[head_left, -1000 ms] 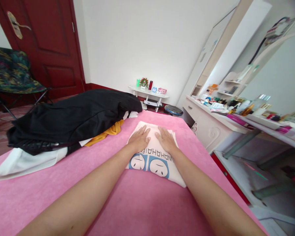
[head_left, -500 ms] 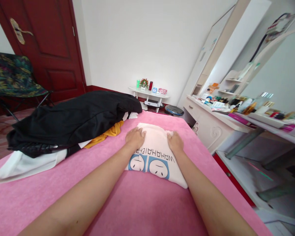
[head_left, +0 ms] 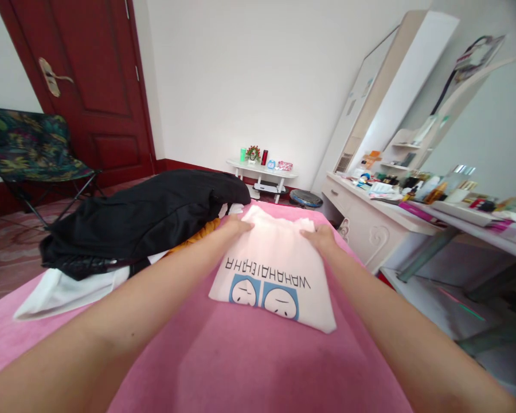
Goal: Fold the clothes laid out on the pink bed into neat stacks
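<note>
A folded white T-shirt (head_left: pixel 279 246) lies on the pink bedspread (head_left: pixel 223 355), with upside-down black letters and two blue squares of cartoon faces. My left hand (head_left: pixel 237 226) is closed on its far left edge, thumb on top and the other fingers out of sight beneath the cloth. At the far right edge, my right hand (head_left: pixel 321 237) pinches the cloth in the same way. Between both hands the far edge looks slightly lifted and wrinkled, while the printed near part rests on the bed.
Left of the T-shirt is a heap of black clothing (head_left: pixel 141 215), with a mustard cloth (head_left: pixel 201 234) and a white garment (head_left: pixel 69 293) partly under it. A cluttered dressing table (head_left: pixel 370 209) stands at the right. A small white table (head_left: pixel 262 169) is beyond the bed.
My hands have gone from lying on the T-shirt to gripping its far side edges. The far edge has risen and the print shows more fully. The view has shifted slightly.
</note>
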`<state>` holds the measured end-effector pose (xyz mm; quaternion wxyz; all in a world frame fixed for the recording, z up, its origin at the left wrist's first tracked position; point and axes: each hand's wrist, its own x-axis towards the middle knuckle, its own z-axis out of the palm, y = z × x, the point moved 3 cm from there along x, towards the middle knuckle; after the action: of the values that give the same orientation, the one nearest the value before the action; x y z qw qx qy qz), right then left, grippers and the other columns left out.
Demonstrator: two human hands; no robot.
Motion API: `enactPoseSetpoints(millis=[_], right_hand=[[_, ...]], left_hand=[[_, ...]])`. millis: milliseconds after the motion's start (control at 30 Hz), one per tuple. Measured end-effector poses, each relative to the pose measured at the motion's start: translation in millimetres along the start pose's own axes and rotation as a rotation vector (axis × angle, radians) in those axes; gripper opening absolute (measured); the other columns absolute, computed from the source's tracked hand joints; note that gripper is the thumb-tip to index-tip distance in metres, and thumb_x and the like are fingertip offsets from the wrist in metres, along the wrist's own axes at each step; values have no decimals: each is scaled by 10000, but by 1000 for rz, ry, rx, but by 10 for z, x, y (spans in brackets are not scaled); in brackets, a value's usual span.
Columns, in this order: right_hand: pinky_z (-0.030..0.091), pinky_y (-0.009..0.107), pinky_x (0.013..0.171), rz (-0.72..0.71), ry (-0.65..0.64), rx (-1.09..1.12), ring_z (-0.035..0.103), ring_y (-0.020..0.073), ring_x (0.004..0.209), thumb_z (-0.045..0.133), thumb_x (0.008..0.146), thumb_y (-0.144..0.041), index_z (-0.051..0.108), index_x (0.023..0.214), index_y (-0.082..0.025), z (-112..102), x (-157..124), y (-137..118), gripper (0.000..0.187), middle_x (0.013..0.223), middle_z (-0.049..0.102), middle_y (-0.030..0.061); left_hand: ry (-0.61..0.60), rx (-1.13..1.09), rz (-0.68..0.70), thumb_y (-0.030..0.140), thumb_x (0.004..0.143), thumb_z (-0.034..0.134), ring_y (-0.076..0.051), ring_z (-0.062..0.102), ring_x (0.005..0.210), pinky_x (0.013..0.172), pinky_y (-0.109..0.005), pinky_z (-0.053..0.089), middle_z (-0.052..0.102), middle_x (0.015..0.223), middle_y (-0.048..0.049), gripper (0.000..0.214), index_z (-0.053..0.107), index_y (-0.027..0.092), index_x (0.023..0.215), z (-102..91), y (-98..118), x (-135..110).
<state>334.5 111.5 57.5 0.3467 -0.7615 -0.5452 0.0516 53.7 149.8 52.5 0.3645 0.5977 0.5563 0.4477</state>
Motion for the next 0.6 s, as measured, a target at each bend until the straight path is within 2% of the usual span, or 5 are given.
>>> enactPoseSetpoints(millis=[133, 267, 367, 467, 600], right_hand=[[482, 285, 595, -175, 270, 271, 622, 190, 707, 642, 682, -405, 670, 927, -124, -724, 241, -471, 374, 856, 693, 69], [479, 299, 679, -432, 435, 467, 595, 176, 753, 679, 647, -347, 652, 963, -123, -1190, -135, -692, 389, 911, 680, 67], [478, 325, 724, -423, 303, 402, 596, 197, 771, 662, 635, -311, 649, 903, -132, -1063, -816, -417, 322, 852, 675, 48], [484, 336, 775, -363, -102, 291, 606, 216, 822, 576, 658, -230, 644, 777, -204, -682, -1517, 60, 140, 827, 674, 34], [473, 357, 875, -350, -430, 242, 614, 225, 932, 479, 654, -137, 670, 816, -235, -536, -1910, 416, 269, 912, 684, 30]], left_hand=[[25, -55, 275, 283, 702, 655, -199, 627, 745, 641, -285, 488, 662, 822, -36, 217, 628, 150, 872, -338, 696, 100], [73, -3, 700, 201, 676, 631, -187, 597, 814, 722, -274, 470, 650, 849, -20, 192, 628, 144, 859, -598, 1063, -123], [-1, 162, 774, 156, 694, 563, -186, 592, 853, 787, -282, 458, 647, 855, -14, 128, 631, 165, 802, -634, 718, -577], [-296, 433, 720, 113, 692, 514, -177, 594, 873, 832, -272, 448, 654, 818, -7, 164, 643, 212, 717, -564, 78, -1079], [-413, 587, 603, 9, 669, 412, -153, 611, 925, 861, -250, 448, 683, 939, 11, 415, 698, 269, 819, -628, -289, -1380]])
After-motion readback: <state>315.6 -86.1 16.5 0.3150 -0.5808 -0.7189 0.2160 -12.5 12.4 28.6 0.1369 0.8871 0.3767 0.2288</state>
